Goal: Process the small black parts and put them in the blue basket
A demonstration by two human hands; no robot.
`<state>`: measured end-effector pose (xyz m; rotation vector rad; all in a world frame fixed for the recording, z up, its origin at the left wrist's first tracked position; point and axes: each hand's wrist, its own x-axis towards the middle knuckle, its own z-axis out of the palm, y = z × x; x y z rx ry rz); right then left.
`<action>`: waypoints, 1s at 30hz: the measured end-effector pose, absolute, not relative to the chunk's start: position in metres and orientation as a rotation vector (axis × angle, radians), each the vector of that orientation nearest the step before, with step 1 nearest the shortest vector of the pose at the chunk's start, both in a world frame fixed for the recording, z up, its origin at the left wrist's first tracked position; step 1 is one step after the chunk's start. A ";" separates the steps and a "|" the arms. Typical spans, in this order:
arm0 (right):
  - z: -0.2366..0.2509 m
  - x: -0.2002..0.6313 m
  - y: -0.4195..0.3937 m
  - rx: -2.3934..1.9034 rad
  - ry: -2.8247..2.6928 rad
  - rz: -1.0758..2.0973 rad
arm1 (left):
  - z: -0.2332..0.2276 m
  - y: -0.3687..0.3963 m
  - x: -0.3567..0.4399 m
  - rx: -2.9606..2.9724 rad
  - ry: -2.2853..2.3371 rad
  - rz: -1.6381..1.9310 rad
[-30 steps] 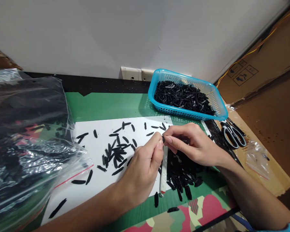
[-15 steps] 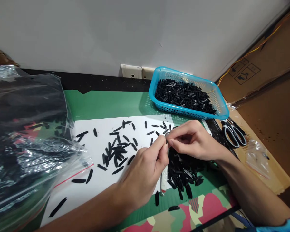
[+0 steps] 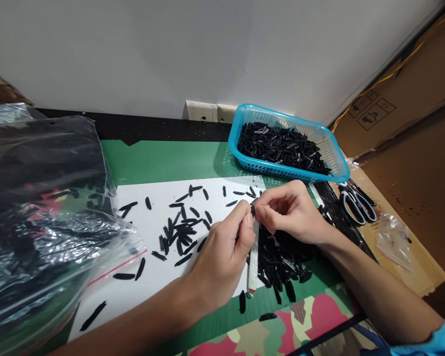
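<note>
Between my two hands is a small black piece [image 3: 252, 209], mostly hidden by the fingertips. My left hand [image 3: 222, 254] is closed, pinching it from the left with thumb and index finger. From the right, my right hand [image 3: 292, 212] pinches the same piece. Under the hands lies a white sheet of paper [image 3: 141, 296] with scattered black pieces [image 3: 185, 230] like short, narrow strips. A white tube-like stick [image 3: 252, 277] with a red end lies at the sheet's right edge. Beside it, below my right hand, spreads a heap of similar black pieces [image 3: 282, 262].
A blue plastic basket [image 3: 292, 175] full of black pieces stands at the back right. Scissors [image 3: 356, 205] and a small clear bag [image 3: 395, 244] lie on cardboard at right. A large clear zip bag [image 3: 48, 207] covers the left side. Power sockets [image 3: 203, 112] sit along the wall.
My right hand has moved slightly left and its grip has shifted, so the black piece shows more between the fingertips. The whole view has shifted a little.
</note>
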<state>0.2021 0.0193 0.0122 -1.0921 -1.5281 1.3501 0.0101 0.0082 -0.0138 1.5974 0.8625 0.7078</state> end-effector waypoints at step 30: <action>0.015 0.205 0.014 -1.117 -1.953 0.830 | -0.005 0.011 0.010 1.790 0.915 0.559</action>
